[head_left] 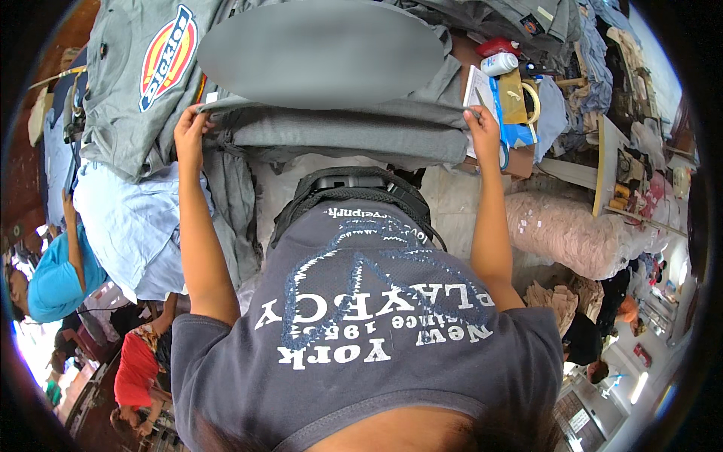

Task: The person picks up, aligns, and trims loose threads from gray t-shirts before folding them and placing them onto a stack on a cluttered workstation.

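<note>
A grey garment [346,137] is stretched out in front of my body, its near part hanging over the table edge. My left hand [190,129] pinches the cloth at its left end, close to a small white label [212,97]. At the opposite end my right hand [484,129] grips the same edge between thumb and fingers. Both arms reach straight forward, and the cloth between the hands looks taut. A blurred oval hides the middle of the garment beyond my hands. Another grey garment [113,83] with a large colourful emblem lies to the left.
Beside my right hand are blue-handled scissors [505,156], a tape roll [532,103] and a white bottle [498,64]. Light blue garments [132,226] are heaped at left. Pinkish, plastic-wrapped bundles [557,233] lie at right. People in blue [69,271] and red [137,369] work at left.
</note>
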Action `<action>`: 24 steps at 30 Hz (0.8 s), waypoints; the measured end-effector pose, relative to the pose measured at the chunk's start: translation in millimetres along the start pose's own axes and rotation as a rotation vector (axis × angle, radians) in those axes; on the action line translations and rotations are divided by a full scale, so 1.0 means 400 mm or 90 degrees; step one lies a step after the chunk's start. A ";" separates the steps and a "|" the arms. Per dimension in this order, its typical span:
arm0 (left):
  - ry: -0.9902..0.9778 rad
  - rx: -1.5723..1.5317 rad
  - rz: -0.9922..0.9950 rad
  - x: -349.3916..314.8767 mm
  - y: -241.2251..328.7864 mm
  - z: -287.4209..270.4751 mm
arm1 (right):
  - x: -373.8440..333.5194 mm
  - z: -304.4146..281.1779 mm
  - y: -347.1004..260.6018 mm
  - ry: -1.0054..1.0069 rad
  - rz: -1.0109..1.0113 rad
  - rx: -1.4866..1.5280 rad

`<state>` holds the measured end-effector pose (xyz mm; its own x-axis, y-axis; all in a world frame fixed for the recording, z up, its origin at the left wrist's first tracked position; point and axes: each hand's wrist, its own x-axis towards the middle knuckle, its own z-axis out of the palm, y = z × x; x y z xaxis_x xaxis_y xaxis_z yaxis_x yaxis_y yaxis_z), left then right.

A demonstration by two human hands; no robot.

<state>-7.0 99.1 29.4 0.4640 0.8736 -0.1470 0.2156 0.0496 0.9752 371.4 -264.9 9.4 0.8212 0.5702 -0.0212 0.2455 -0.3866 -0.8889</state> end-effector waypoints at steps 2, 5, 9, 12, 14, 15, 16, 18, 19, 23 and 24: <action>0.052 0.318 -0.061 0.035 -0.013 0.008 | 0.034 0.017 0.024 0.029 0.005 -0.114; 0.054 0.479 -0.011 0.060 -0.024 0.017 | 0.052 0.031 0.043 0.068 -0.044 -0.226; 0.088 0.541 -0.037 0.031 0.032 0.058 | 0.043 0.024 0.025 0.004 0.103 -0.158; 0.218 0.742 0.308 -0.032 0.062 0.132 | -0.005 0.055 -0.048 0.190 -0.253 -0.507; 0.111 0.598 0.456 -0.058 0.074 0.197 | -0.025 0.100 -0.091 0.134 -0.345 -0.470; 0.012 0.552 0.477 -0.071 0.062 0.237 | -0.039 0.128 -0.107 0.102 -0.389 -0.450; -0.087 0.552 0.475 -0.091 0.049 0.280 | -0.058 0.159 -0.126 0.057 -0.410 -0.483; -0.219 0.645 0.517 -0.115 -0.001 0.331 | -0.085 0.206 -0.155 -0.027 -0.452 -0.549; -0.223 0.644 0.500 -0.122 -0.033 0.334 | -0.086 0.214 -0.139 -0.039 -0.430 -0.549; -0.230 0.682 0.489 -0.117 -0.045 0.304 | -0.083 0.201 -0.079 -0.048 -0.376 -0.583; -0.205 0.702 0.478 -0.110 -0.046 0.289 | -0.085 0.190 -0.079 -0.043 -0.373 -0.598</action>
<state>68.0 3.7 -1.2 0.9162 0.3611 0.1738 0.3206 -0.9206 0.2231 296.6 -216.9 3.2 0.4278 0.8718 0.2388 0.9030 -0.4239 -0.0702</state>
